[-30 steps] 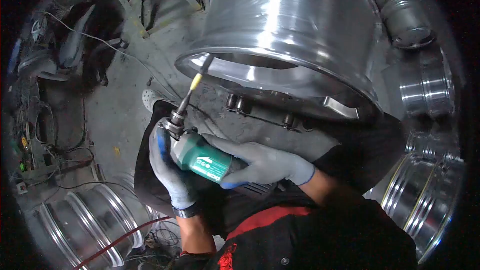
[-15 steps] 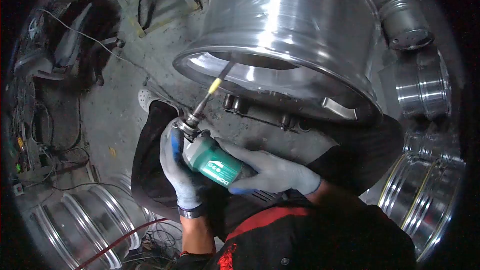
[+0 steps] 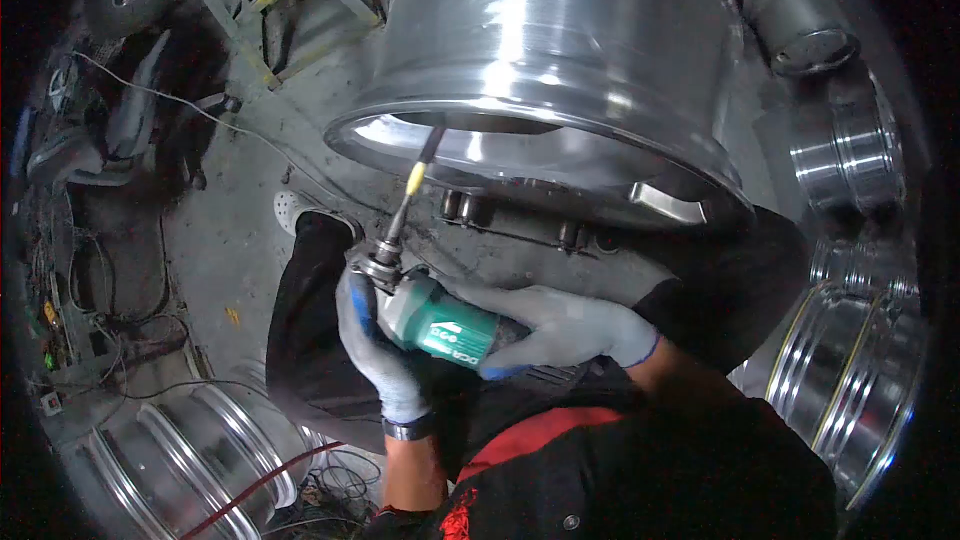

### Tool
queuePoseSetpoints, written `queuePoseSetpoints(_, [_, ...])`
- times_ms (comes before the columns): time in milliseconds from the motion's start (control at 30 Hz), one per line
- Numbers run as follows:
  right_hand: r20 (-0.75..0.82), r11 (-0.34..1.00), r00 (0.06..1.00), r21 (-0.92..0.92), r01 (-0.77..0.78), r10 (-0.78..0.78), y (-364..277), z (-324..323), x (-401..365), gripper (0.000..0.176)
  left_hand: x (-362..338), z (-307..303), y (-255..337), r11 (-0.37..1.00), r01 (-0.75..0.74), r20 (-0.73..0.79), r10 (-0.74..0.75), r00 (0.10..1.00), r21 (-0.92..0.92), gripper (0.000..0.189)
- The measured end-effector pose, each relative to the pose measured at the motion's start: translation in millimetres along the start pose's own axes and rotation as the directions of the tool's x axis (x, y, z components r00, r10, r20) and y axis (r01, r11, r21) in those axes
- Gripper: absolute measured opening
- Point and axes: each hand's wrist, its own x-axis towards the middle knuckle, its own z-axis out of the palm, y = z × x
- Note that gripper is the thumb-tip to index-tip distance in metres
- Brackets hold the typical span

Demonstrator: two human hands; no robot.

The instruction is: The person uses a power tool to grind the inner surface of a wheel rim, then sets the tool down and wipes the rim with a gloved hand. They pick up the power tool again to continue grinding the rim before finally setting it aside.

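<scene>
Both gloved hands are wrapped around a green and grey power grinder (image 3: pixel 455 328). My left hand (image 3: pixel 380 350) grips its head end, close to the metal collar. On the body's rear part is my right hand (image 3: pixel 580 332), thumb and fingers closed round it. A slim shaft with a yellow band (image 3: pixel 416 178) runs up from the head. Its dark far end reaches into the window opening of a large shiny metal wheel rim (image 3: pixel 590 50), overlapping the opening's edge in this view. The rim stands in front of me, between my bent legs.
Under the big rim is a low bar with rollers (image 3: pixel 510 225). More metal rims stand at the right (image 3: pixel 845 380) and lower left (image 3: pixel 190 450). A red hose (image 3: pixel 255 480) crosses the lower left; a metal frame stand (image 3: pixel 285 0) is at the back.
The view has shifted, so the large rim appears a little further left and up. The grinder and both hands sit slightly further right, and the shaft points more upright. Both grips stay the same.
</scene>
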Motion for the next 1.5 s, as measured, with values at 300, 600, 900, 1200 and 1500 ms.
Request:
queuePoseSetpoints(300, [0.016, 0.986, 0.987, -0.04, -0.161, 0.162, -5, -13, -32, 0.103, -19, 12, -31, 0.998, 0.07, -0.001, -0.07, 0.998, 0.001, 0.049])
queuePoseSetpoints(600, [-0.051, 0.99, 0.99, -0.05, 0.13, -0.133, 0, 4, 16, 0.1, 5, 0, 7, 0.996, -0.081, 0.007, 0.081, 0.997, 0.021, 0.047])
queuePoseSetpoints(900, [0.007, 0.983, 0.986, -0.082, 0.165, -0.165, 0, 9, 43, 0.101, 20, -10, 31, 0.982, -0.15, -0.013, 0.152, 0.988, 0.119, 0.047])
queuePoseSetpoints(1200, [-0.019, 0.99, 0.998, 0.124, 0.062, -0.06, 6, 20, 15, 0.105, 11, 0, 23, 0.992, -0.077, 0.037, 0.073, 0.997, 0.103, 0.043])
queuePoseSetpoints(1500, [-0.129, 0.961, 0.952, -0.029, 0.276, -0.277, 9, 46, 72, 0.108, 31, -23, 70, 0.996, -0.044, 0.037, 0.041, 0.998, 0.083, 0.044])
